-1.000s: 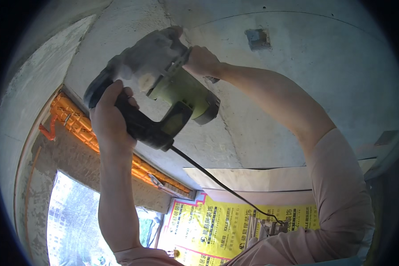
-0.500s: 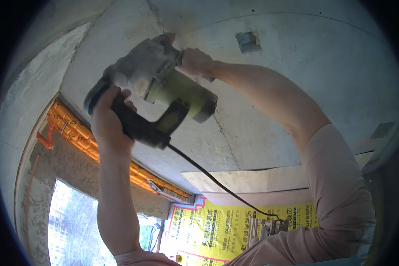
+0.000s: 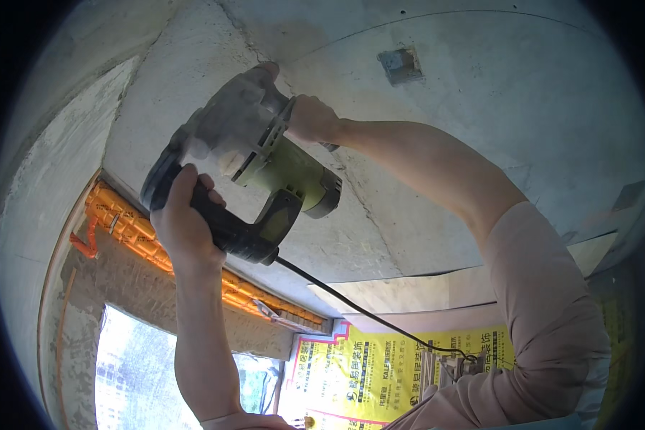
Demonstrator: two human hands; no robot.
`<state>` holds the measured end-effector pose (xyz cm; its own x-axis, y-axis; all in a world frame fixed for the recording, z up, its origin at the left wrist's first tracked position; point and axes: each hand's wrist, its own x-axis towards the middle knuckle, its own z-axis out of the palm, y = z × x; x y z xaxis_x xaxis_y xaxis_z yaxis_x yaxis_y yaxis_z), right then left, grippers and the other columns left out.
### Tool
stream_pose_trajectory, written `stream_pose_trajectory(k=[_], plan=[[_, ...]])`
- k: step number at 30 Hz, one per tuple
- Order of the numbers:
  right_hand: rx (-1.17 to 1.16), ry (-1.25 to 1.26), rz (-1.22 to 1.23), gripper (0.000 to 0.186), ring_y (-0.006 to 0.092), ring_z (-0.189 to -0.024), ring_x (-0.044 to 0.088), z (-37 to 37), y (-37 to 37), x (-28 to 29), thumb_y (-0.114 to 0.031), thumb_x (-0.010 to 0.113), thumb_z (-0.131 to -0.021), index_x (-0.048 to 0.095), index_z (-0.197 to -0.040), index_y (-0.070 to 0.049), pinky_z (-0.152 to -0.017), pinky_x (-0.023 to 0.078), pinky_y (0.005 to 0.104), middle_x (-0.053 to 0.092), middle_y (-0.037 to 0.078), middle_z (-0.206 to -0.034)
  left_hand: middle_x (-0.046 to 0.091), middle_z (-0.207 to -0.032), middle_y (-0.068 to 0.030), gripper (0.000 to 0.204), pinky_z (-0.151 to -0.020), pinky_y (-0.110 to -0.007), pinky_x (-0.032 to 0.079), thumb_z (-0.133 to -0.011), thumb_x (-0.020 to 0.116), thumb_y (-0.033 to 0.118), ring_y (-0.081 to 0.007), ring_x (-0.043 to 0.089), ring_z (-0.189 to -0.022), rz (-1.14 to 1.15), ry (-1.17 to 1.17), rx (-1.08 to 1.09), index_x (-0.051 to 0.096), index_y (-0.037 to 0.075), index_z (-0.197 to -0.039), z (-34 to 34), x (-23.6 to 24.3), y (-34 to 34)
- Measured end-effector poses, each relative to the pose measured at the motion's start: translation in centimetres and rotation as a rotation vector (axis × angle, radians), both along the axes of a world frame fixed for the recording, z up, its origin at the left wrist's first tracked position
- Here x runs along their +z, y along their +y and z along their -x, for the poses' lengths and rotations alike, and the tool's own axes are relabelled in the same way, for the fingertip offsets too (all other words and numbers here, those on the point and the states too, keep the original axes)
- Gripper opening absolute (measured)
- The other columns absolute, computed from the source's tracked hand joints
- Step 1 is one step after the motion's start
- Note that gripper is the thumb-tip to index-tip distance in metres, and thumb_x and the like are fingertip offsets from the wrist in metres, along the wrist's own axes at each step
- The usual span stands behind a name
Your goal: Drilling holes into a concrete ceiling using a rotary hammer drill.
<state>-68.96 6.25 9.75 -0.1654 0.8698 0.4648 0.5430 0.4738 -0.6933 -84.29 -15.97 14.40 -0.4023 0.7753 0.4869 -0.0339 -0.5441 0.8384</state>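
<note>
Overhead I hold a rotary hammer (image 3: 233, 132) with a grey, dusty front housing, a green motor barrel and a black rear handle. My left hand (image 3: 188, 228) is wrapped round the black rear handle, its fingers closed. My right hand (image 3: 312, 120) grips the side handle near the tool's front, most of which is hidden by the fist. The tool's nose points up toward the grey concrete ceiling (image 3: 437, 143), close to a crack. Whether a bit touches the surface cannot be seen. A black cord (image 3: 351, 304) hangs from the rear handle's base toward my right side.
A square recess (image 3: 400, 66) is cut into the concrete right of the tool. Orange-wrapped lengths (image 3: 132, 222) run along the left wall edge above a bright window (image 3: 132, 365). Yellow printed sheeting (image 3: 394, 387) covers the far wall, below a pale board (image 3: 408, 294).
The view has turned slightly, so the window, orange lengths and sheeting sit a little farther right and lower. Both hands keep their hold; the rear of the rotary hammer has dropped slightly in view.
</note>
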Motion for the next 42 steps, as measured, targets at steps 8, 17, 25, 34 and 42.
stream_pose_trajectory(k=[8,17,25,34,42], plan=[[-0.040,0.038,-0.071,0.046,0.0392,-0.099,0.067,1.5,1.2,-1.2,-0.036,0.064,-0.081,0.067,-0.099,0.006,-0.085,0.054,0.0464,0.069,0.025,-0.100,0.059,-0.070,-0.0086,0.008,-0.049,-0.026,0.046,-0.086,0.063,0.006,-0.0150,0.055,-0.053,-0.072,0.103,0.037,0.058,0.001,-0.090,0.0,-0.2,0.0],[-0.091,0.024,-0.021,0.047,0.0390,-0.104,0.066,1.1,0.1,-0.6,-0.038,0.062,-0.082,0.068,-0.102,0.004,-0.087,0.053,0.0467,0.069,0.025,-0.105,0.060,-0.077,-0.0098,0.010,-0.051,-0.027,0.047,-0.087,0.061,0.005,-0.0151,0.055,-0.057,-0.041,0.078,-0.081,0.057,0.002,-0.095,0.6,-0.1,-0.2],[-0.132,-0.069,0.029,0.052,0.0391,-0.108,0.064,-0.7,-2.8,1.8,-0.043,0.060,-0.083,0.067,-0.109,0.002,-0.088,0.053,0.0460,0.068,0.024,-0.111,0.055,-0.071,-0.0081,0.007,-0.050,-0.031,0.049,-0.089,0.060,0.007,-0.0161,0.054,-0.055,0.105,-0.159,-0.274,0.056,0.003,-0.093,0.9,1.3,-1.0],[-0.199,-0.017,0.021,0.048,0.0380,-0.106,0.065,2.8,-7.3,-0.1,-0.040,0.062,-0.083,0.068,-0.106,0.002,-0.088,0.053,0.0467,0.069,0.024,-0.106,0.055,-0.070,-0.0073,0.008,-0.048,-0.031,0.047,-0.087,0.061,0.006,-0.0164,0.053,-0.052,0.050,-0.088,-0.236,0.056,0.001,-0.085,3.2,1.2,-5.9],[0.011,0.371,-0.145,0.037,0.0392,-0.096,0.068,5.5,-10.1,-12.3,-0.026,0.070,-0.081,0.067,-0.108,-0.002,-0.079,0.055,0.0470,0.070,0.023,-0.100,0.065,-0.078,-0.0048,0.014,-0.052,-0.027,0.045,-0.085,0.067,0.012,-0.0094,0.056,-0.058,0.016,0.309,-0.237,0.067,0.000,-0.092,3.3,-4.9,-12.9]])
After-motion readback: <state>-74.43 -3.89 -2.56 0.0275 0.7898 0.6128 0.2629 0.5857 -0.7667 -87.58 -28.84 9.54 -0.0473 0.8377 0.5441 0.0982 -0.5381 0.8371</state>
